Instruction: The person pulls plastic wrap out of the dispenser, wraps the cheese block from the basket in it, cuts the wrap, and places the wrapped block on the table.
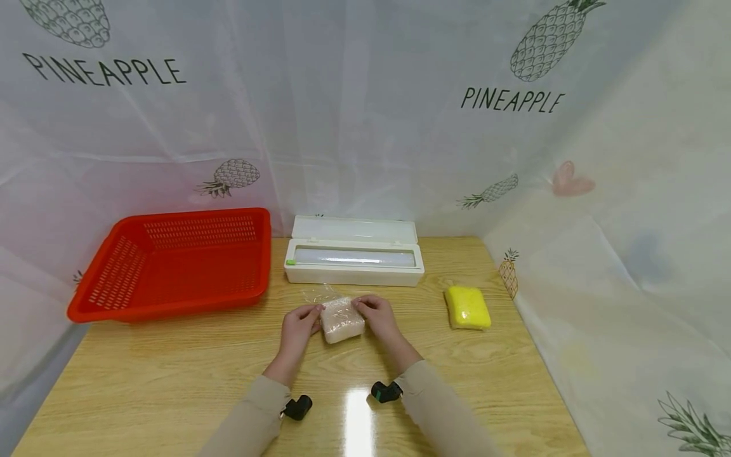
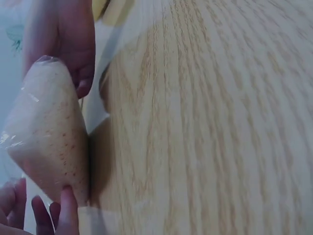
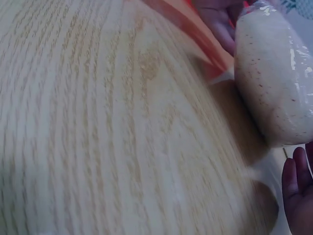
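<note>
A pale, speckled sponge-like block (image 1: pixel 342 324) in clear plastic film is held between my two hands, near the middle of the table. At its left edge, my left hand (image 1: pixel 294 336) pinches the wrapped block. My right hand (image 1: pixel 381 320) has thumb and fingers on the upper right corner. Loose clear film (image 1: pixel 321 294) sticks out beyond the block's far left side. Close up in the left wrist view, small brown specks dot the block (image 2: pixel 54 132). In the right wrist view the film on the block (image 3: pixel 269 73) looks shiny and wrinkled.
Behind the hands stands a white film dispenser box (image 1: pixel 354 277), lid raised, with a roll (image 1: pixel 354 256) inside. A red basket (image 1: pixel 171 311) sits at the back left. To the right lies a yellow wrapped block (image 1: pixel 467 308). A pineapple-print curtain (image 1: pixel 365 127) borders the wooden table (image 1: pixel 171 381).
</note>
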The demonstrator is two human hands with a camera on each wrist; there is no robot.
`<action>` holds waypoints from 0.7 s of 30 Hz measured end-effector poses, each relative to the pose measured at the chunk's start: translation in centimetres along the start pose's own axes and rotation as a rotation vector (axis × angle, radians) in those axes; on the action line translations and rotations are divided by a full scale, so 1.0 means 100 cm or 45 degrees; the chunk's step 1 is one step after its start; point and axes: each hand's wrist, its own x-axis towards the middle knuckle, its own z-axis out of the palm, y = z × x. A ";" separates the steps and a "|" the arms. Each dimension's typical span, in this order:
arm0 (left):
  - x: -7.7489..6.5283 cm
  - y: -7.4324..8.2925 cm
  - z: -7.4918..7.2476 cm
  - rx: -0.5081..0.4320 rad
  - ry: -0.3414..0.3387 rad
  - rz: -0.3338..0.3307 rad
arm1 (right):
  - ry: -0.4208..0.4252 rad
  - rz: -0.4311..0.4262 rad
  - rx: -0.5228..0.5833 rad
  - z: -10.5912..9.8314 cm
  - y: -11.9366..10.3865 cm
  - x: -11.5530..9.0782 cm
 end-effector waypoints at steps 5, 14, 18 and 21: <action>0.001 -0.005 0.002 -0.063 0.061 -0.052 | 0.100 0.023 -0.041 0.006 0.003 -0.002; -0.002 -0.016 0.004 -0.008 0.103 -0.051 | 0.166 0.031 0.122 0.005 0.037 0.006; -0.004 -0.018 0.007 0.010 0.114 -0.019 | 0.226 0.026 0.121 0.006 0.056 0.009; -0.005 -0.018 0.008 -0.008 0.154 -0.006 | 0.275 0.013 0.075 0.008 0.060 0.009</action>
